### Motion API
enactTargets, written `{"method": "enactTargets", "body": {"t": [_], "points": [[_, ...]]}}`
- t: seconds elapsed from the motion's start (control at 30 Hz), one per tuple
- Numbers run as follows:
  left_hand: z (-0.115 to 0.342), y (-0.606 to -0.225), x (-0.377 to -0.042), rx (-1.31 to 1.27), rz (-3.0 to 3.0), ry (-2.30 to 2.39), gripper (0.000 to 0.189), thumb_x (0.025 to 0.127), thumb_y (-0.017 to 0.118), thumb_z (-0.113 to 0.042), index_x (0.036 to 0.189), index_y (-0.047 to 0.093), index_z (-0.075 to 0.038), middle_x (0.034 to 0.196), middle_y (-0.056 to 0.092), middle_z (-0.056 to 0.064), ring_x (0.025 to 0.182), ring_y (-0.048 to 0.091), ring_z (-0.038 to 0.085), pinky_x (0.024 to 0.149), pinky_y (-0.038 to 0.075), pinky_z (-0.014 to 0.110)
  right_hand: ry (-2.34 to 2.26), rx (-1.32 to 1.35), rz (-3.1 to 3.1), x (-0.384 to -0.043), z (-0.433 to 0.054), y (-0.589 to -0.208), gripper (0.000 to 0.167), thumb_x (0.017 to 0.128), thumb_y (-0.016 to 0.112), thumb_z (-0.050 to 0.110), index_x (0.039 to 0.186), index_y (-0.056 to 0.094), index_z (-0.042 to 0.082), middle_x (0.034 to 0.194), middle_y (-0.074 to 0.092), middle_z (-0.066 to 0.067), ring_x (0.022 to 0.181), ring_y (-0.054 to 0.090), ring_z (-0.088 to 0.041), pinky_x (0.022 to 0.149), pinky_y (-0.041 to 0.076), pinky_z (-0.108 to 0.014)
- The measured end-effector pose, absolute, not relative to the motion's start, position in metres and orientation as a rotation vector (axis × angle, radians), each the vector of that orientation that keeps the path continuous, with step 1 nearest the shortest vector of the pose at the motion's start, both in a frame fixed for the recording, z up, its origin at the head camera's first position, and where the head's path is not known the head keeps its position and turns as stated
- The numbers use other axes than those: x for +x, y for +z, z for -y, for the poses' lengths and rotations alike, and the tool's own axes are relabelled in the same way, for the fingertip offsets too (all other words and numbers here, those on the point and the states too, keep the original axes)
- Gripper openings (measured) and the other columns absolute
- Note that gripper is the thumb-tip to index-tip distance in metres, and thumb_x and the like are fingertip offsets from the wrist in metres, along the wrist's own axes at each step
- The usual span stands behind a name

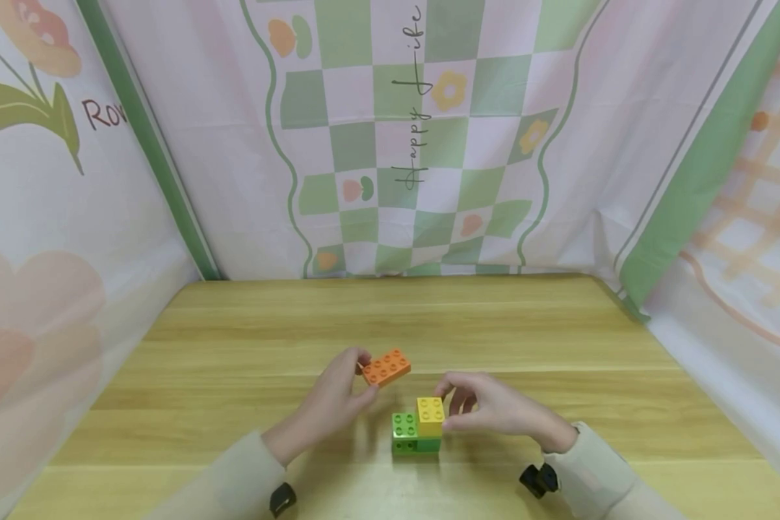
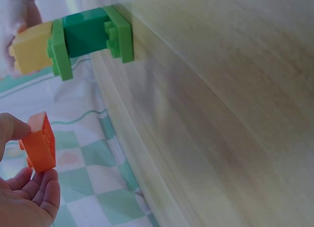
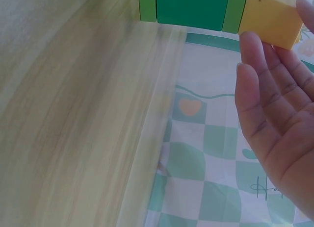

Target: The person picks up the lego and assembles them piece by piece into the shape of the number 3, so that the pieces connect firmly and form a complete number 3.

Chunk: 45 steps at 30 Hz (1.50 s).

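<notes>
My left hand (image 1: pixel 331 396) pinches an orange toy building brick (image 1: pixel 387 368) between thumb and fingers, its studs facing up, above the table. To the right and nearer to me stands a small stack of bricks. It has a light green brick at the bottom (image 2: pixel 126 35), a dark green brick (image 2: pixel 87 33), another light green brick (image 2: pixel 61 53) and a yellow brick (image 1: pixel 430 416) on top. Fingers and thumb of my right hand (image 1: pixel 497 406) hold the yellow brick from the right side. The orange brick is apart from the stack.
The wood-grain table (image 1: pixel 234 325) runs back to a hanging cloth (image 1: pixel 429 144) with green checks and printed words. Printed cloths also hang on the left (image 1: pixel 39 217) and right (image 1: pixel 741 238). Black wrist devices (image 1: pixel 538 479) sit by both sleeves.
</notes>
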<state>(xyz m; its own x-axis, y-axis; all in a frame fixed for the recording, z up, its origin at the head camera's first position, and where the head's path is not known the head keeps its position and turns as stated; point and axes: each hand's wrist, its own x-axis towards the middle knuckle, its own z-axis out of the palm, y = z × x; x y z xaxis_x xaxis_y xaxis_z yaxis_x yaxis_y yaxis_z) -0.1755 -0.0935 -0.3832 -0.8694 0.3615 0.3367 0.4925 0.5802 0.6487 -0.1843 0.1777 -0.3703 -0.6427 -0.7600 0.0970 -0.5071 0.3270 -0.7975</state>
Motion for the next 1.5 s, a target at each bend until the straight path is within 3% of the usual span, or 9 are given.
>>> {"method": "enactTargets", "body": {"t": [0.17,0.73,1.03,1.5], "points": [[0.093,-0.377,-0.169,-0.771,2.616,-1.139,0.039,0.080,0.066,-0.010,0.113,0.048,0.004,0.101,0.053,0.004,0.090,0.051,0.014,0.078,0.047,0.028,-1.222,-1.153,-2.300,-0.185,-0.178,-0.371,0.028,0.083,0.069,0.021,0.105,0.057,0.010,0.093,0.060,-0.003,0.076,0.060,-0.016,0.069,0.050,-0.033],[0.088,-0.368,-0.153,-1.041,2.565,-1.198,0.040,0.083,0.064,-0.009,0.117,0.046,0.002,0.109,0.055,0.004,0.100,0.051,0.011,0.086,0.045,0.031,-1.226,-1.163,-2.312,-0.187,-0.180,-0.374,0.029,0.082,0.069,0.021,0.107,0.057,0.012,0.096,0.060,0.002,0.076,0.060,-0.017,0.068,0.051,-0.033],[0.082,-0.372,-0.151,-1.212,2.521,-1.147,0.039,0.083,0.063,-0.008,0.118,0.045,-0.001,0.109,0.054,0.004,0.098,0.052,0.010,0.084,0.046,0.027,-1.235,-1.175,-2.298,-0.187,-0.181,-0.376,0.029,0.082,0.069,0.014,0.108,0.058,0.015,0.098,0.061,0.002,0.075,0.060,-0.017,0.067,0.051,-0.034],[0.077,-0.377,-0.154,-1.400,2.331,-0.937,0.043,0.083,0.062,-0.005,0.125,0.052,-0.012,0.108,0.050,0.002,0.092,0.051,0.010,0.078,0.044,0.017,-1.236,-1.179,-2.298,-0.187,-0.180,-0.376,0.031,0.081,0.070,0.020,0.109,0.057,0.014,0.095,0.061,0.000,0.076,0.061,-0.014,0.068,0.051,-0.032]]}}
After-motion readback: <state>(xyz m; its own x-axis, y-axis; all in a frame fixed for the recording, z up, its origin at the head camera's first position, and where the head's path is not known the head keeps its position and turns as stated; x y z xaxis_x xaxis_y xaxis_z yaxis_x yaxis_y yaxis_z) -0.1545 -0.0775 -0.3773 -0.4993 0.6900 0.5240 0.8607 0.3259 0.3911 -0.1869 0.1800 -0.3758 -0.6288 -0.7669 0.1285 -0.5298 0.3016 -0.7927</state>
